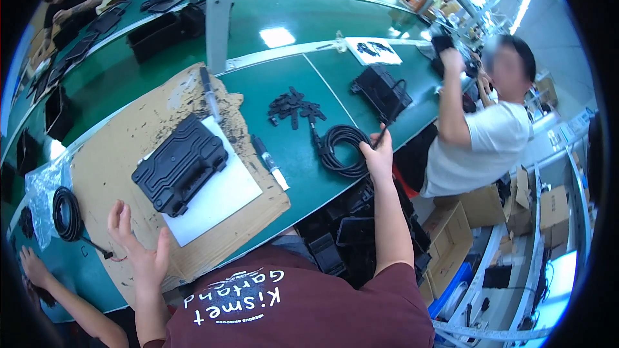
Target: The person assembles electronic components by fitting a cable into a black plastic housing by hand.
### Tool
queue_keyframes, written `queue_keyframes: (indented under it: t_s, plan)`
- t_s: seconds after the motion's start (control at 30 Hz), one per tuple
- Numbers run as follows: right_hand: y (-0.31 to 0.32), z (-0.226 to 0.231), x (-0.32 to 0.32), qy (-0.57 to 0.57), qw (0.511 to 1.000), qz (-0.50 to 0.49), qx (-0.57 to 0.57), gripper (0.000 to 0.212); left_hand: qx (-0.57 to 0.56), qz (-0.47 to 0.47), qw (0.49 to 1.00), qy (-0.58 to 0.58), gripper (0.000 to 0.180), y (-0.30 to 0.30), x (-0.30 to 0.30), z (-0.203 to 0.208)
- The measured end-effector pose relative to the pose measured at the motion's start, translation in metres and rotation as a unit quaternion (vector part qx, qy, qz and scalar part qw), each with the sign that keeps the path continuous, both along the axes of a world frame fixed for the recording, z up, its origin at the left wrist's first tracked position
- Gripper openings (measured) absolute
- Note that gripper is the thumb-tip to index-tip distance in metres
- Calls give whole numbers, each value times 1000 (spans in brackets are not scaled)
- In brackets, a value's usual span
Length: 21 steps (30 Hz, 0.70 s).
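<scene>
A ribbed black plastic case (180, 165) lies on a white sheet (222, 216) over a worn piece of cardboard (106, 154). My left hand (138, 245) hovers beside the case's near left side, fingers apart and nothing in them. Out to the right, my right hand (379, 154) is closed around a thin black piece (381, 134); I cannot tell whether it is a cable end or a strip. That hand is next to a coil of black cable (332, 154). Beyond the coil sit a pile of small black parts (296, 107) and an open black box (380, 90).
A black-and-white pen-like tool (271, 162) lies by the cardboard; a cutter-like tool (208, 90) rests on its far edge. Another cable coil (66, 214) lies left. Co-workers occupy both sides: a hand (33, 267) at left, a person in white (477, 145) at right. A metal post (219, 19) stands behind.
</scene>
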State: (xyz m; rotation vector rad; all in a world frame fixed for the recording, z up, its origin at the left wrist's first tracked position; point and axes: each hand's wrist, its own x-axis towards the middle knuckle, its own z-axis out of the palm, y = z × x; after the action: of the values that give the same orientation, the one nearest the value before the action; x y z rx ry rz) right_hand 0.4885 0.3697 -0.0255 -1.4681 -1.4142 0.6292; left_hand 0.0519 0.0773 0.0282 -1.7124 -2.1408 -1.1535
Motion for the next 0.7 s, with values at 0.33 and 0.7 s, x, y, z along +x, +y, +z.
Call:
queue_keyframes:
  t_s: [0.33, 0.7]
  plan:
    - [2, -15, 36, 95, 995, -3, -40, 84, 6, 0, 999, -41, 72, -20, 2, -5]
    - [-2, 3, 60, -69, 986, -146, 49, 69, -138, 303, 923, 192, 58, -72, -155, 9]
